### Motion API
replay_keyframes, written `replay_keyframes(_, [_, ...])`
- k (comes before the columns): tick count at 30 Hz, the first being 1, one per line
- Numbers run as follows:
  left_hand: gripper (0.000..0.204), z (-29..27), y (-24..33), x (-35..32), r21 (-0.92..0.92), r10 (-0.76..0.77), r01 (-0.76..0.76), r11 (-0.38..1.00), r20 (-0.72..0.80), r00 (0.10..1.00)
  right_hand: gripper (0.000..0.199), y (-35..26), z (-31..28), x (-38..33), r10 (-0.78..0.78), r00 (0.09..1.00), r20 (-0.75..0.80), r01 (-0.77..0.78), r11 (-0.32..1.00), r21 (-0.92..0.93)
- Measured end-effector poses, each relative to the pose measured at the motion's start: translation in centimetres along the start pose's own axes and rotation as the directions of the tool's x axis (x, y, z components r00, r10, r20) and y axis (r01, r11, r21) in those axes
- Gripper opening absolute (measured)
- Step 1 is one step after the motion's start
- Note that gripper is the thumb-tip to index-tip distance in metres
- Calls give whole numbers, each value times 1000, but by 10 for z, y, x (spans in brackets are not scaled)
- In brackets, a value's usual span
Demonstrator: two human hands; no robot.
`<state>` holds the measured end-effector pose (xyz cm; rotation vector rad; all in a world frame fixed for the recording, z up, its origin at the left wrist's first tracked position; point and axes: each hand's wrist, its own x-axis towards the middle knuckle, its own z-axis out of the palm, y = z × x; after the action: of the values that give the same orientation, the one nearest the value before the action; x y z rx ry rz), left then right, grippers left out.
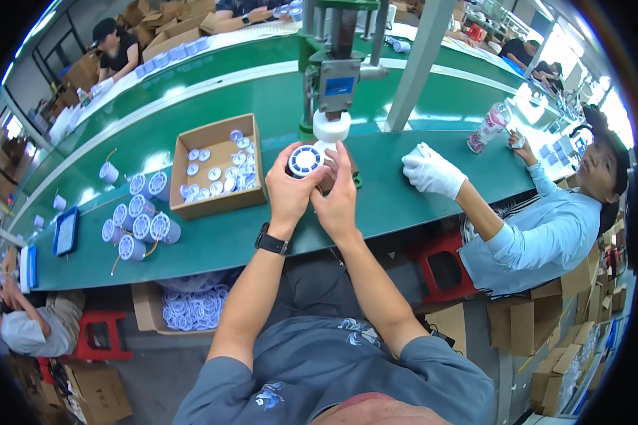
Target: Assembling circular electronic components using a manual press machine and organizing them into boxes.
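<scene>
A round white part with dark slots around its face is gripped in my left hand, fingers at its left edge and thumb across its lower edge. My right hand is closed right beside it, with bent fingers by a small white piece. Whether that piece is in my right fingers or behind them I cannot tell. Just above stands a green bench press with a white round head. Left of my hands, a cardboard box holds several small white discs.
Several white cylinders with slotted caps and orange wires stand at the left, near a blue tray. On the right sits a co-worker with a white-gloved hand over the green bench; a patterned cup stands farther right.
</scene>
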<state>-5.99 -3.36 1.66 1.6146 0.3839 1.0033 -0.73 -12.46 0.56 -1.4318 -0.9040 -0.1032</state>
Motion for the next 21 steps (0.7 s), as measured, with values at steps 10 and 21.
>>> replay_keyframes(10, [57, 33, -12, 53, 61, 54, -58, 996, 72, 996, 62, 5, -48, 39, -78, 946, -314, 115, 988, 103])
replay_keyframes(21, [57, 20, -37, 52, -80, 1, 8, 997, 106, 994, 26, -128, -47, 330, -247, 946, -210, 315, 854, 414])
